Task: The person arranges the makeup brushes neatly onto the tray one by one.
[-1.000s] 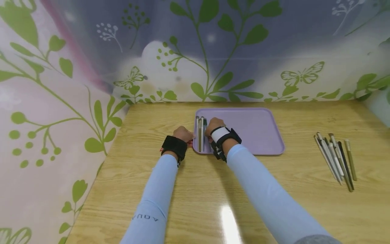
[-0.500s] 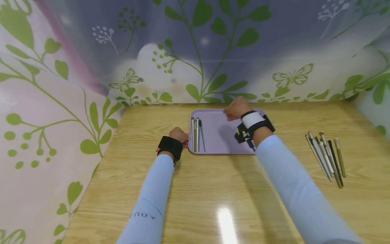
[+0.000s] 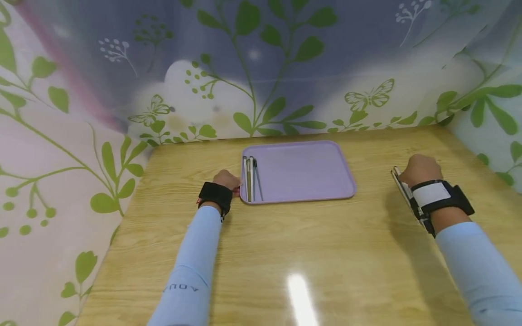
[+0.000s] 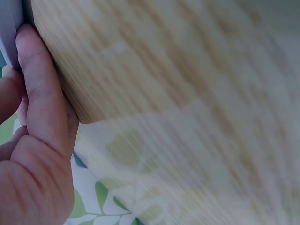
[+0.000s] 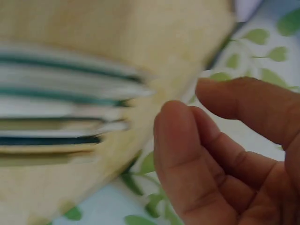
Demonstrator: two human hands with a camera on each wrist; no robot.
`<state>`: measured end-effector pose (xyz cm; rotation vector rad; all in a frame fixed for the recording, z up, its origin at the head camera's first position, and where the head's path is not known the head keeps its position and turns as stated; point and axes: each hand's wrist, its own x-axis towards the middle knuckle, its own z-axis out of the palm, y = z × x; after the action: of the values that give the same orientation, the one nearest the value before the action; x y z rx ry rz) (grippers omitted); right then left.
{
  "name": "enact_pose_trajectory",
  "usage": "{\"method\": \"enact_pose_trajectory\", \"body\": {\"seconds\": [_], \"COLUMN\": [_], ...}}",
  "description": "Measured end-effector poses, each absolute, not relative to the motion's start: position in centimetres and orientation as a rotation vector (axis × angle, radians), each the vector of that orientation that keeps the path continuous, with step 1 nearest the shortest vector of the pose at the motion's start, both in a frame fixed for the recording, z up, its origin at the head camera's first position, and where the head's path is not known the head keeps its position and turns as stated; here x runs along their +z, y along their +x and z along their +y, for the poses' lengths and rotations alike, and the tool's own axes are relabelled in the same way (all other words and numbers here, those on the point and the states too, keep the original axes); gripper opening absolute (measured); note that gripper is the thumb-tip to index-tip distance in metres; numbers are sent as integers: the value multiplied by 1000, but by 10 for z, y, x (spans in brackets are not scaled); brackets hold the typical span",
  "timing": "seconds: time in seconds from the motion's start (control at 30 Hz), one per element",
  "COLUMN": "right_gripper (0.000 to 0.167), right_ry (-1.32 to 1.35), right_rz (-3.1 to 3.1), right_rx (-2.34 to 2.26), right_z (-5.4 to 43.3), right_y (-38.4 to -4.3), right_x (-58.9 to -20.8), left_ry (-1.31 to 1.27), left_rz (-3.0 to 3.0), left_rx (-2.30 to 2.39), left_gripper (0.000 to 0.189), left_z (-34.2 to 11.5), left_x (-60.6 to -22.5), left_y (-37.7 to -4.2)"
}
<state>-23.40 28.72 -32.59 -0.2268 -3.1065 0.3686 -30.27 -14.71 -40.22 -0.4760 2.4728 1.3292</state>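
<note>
A lilac tray (image 3: 302, 174) lies near the back of the wooden table. Along its left side lie several slim brushes (image 3: 249, 181), side by side. My left hand (image 3: 226, 180) holds the tray's left rim; in the left wrist view, a finger (image 4: 42, 84) lies against the tray's edge (image 4: 9, 33). Over a loose group of brushes (image 5: 61, 93) on the right of the table is my right hand (image 3: 422, 171). Its thumb and fingers stand apart with nothing between them in the right wrist view. In the head view, that hand and wrist hide most of this group.
The wooden table (image 3: 326, 253) meets a wall covering (image 3: 285, 68) with printed leaves behind the tray. Similar patterned coverings stand at the left and right sides. A bright reflection lies on the table's front part.
My right hand has left the brushes in the tray and moved right, over the loose group. My left hand stays at the tray's rim. The head view has shifted slightly.
</note>
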Motion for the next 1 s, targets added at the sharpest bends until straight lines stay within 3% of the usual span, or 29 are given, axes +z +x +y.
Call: {"method": "enact_pose_trajectory", "body": {"seconds": [0.13, 0.5, 1.0], "right_gripper": [15, 14, 21], "right_ry": [-240, -319, -313], "right_rz": [-3145, -3224, -3212], "right_rx": [307, 240, 314], "right_z": [296, 297, 300], "right_y": [-230, -223, -222], "right_x": [-341, -362, -368], "left_ry": [-470, -494, -530], "left_rz": [2438, 2415, 2414], "left_rx": [1356, 1373, 1368], "left_gripper": [24, 25, 25], "left_z": [-150, -143, -141], "left_x": [-397, -391, -391], "left_y": [-301, -295, -295]}}
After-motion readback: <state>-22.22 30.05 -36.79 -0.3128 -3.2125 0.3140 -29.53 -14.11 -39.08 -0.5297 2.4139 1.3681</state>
